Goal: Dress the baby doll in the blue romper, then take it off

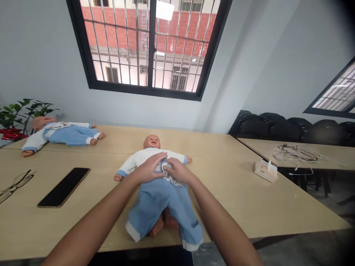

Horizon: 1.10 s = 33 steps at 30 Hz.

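Doll (152,142) supine, trousers (155,194) crossing table's (230,192) near edge. Sleeves (128,164) on; bare feet (157,226) outside, not yet through cuffs (133,232). My left hand (149,169) and right hand (178,171) touch chest cloth (172,180); pinched or loose, I cannot tell.

The doll (152,141) lies face up on the table (227,192), arms spread. Its white top (141,157) has blue cuffs. The blue trousers (168,195), white at the hems, lie loose with legs splayed, bare doll skin showing between them.
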Tool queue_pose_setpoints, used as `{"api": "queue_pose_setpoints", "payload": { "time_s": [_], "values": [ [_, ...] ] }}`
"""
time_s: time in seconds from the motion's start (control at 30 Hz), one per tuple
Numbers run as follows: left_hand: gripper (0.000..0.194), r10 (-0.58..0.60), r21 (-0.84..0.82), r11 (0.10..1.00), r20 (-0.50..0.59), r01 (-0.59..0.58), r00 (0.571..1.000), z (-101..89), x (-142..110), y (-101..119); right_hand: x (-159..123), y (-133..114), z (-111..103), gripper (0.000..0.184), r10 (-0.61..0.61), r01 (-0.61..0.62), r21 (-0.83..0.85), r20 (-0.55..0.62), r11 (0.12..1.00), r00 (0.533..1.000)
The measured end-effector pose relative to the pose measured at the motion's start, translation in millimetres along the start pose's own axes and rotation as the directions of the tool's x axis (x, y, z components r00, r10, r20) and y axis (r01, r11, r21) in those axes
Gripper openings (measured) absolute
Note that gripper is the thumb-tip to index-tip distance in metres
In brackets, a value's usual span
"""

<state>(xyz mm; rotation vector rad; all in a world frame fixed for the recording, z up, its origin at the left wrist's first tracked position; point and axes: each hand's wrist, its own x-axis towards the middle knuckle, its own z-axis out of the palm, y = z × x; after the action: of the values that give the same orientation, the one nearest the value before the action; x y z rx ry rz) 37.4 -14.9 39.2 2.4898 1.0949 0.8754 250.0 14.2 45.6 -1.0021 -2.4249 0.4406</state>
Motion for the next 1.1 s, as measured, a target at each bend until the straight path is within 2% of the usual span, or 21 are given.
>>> {"api": "queue_pose_setpoints", "payload": {
  "time_s": [0.07,0.1,0.13,0.17,0.23,0.27,0.33,0.4,0.5,0.6,0.67,0.73,0.8,0.87,0.93,1.0,1.1],
  "values": [
    [0.100,0.033,0.047,0.998,0.028,-0.034,0.999,1.3,-2,0,-4,1,9,0.016,-0.085,0.111,0.169,-0.156,0.979,0.984],
    [0.101,0.029,0.074,0.997,0.028,-0.031,0.999,-0.1,-4,-1,-7,0,12,0.017,-0.096,0.145,0.236,-0.208,0.961,0.973],
    [0.093,0.017,0.102,0.995,0.021,-0.019,1.000,-2.7,-5,-3,-9,-2,14,0.017,-0.089,0.158,0.290,-0.235,0.944,0.968],
    [0.077,0.003,0.127,0.992,0.012,-0.004,1.000,-5.9,-7,-5,-12,-4,15,0.019,-0.072,0.151,0.331,-0.238,0.931,0.969],
    [0.040,-0.011,0.150,0.989,0.007,0.010,1.000,-12.9,-12,-11,-17,-7,15,0.028,-0.043,0.105,0.357,-0.177,0.928,0.983],
    [0.028,-0.010,0.142,0.990,0.009,0.008,1.000,-15.9,-14,-14,-20,-7,15,0.035,-0.039,0.077,0.335,-0.117,0.939,0.992],
    [0.021,0.002,0.087,0.996,-0.002,-0.002,1.000,-20.1,-19,-17,-24,-8,14,0.034,-0.044,0.041,0.258,0.006,0.965,0.999],
    [0.020,0.030,0.006,1.000,-0.024,-0.030,0.999,-21.8,-23,-16,-25,-7,14,0.022,-0.063,0.050,0.208,0.058,0.977,0.996],
    [0.024,-0.001,-0.095,0.995,-0.034,-0.002,0.999,-22.2,-28,-7,-24,-5,13,0.020,-0.098,0.107,0.275,-0.046,0.955,0.994],
    [0.044,-0.077,-0.063,0.995,0.014,0.078,0.997,-23.0,-29,3,-23,-3,12,0.023,-0.054,0.112,0.405,-0.151,0.907,0.987],
    [0.048,-0.061,0.007,0.998,0.069,0.060,0.996,-23.8,-27,4,-24,-3,12,0.027,0.011,0.070,0.482,-0.163,0.873,0.987],
    [0.041,-0.037,0.042,0.999,0.085,0.033,0.996,-24.1,-25,3,-26,-4,12,0.032,0.069,0.018,0.532,-0.142,0.846,0.987],
    [0.040,-0.043,0.007,0.999,0.013,0.043,0.999,-23.8,-24,0,-28,-8,11,0.038,0.107,-0.031,0.574,-0.100,0.819,0.989],
    [0.038,-0.078,-0.109,0.992,-0.095,0.067,0.992,-22.9,-25,-2,-30,-14,8,0.044,0.081,-0.046,0.624,-0.028,0.780,0.996],
    [0.039,-0.142,-0.269,0.958,-0.142,0.100,0.980,-21.8,-27,0,-31,-20,6,0.055,0.001,-0.040,0.638,0.062,0.769,0.998],
    [0.041,-0.203,-0.395,0.907,-0.113,0.144,0.973,-20.9,-29,3,-31,-22,5,0.059,-0.045,-0.035,0.585,0.122,0.810,0.991],
    [0.044,-0.208,-0.415,0.891,-0.015,0.183,0.978,-20.6,-31,10,-30,-17,3,0.035,-0.003,-0.054,0.530,0.106,0.846,0.994]
  ]
}}
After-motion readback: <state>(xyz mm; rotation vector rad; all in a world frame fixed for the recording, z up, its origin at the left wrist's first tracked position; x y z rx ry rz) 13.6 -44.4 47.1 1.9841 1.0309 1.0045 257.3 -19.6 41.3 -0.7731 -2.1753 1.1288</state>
